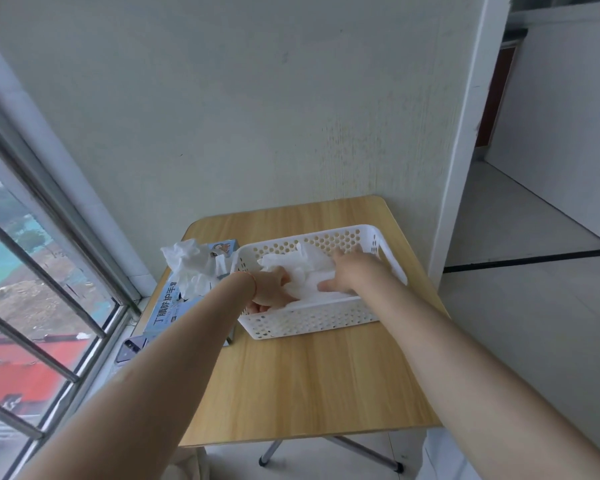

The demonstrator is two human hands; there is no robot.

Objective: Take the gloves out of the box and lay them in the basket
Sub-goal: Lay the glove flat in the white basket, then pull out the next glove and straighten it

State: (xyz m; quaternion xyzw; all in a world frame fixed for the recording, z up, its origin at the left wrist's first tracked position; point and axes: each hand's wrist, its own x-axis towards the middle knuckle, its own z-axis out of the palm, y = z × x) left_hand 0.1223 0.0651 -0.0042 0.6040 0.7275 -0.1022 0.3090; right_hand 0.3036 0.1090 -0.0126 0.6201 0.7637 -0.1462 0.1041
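Head view, step: laying gloves (309,271) flat inside the basket (312,320).
Left hand (269,289): in the basket, fingers hidden, grip unclear.
Right hand (350,271): fingers spread, pressing the gloves down.
Box (167,306): left of the basket, more gloves sticking out.
Next: probably reach back to the box.

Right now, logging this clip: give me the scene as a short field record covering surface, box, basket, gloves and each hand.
surface: wooden table set against a wall, beside a window
box: blue glove box at the table's left edge, left of the basket, white gloves bunched out of its top
basket: white perforated basket, holding white gloves
left hand: left hand inside the basket, on the gloves; grip unclear
right hand: right hand inside the basket, fingers spread flat on the gloves
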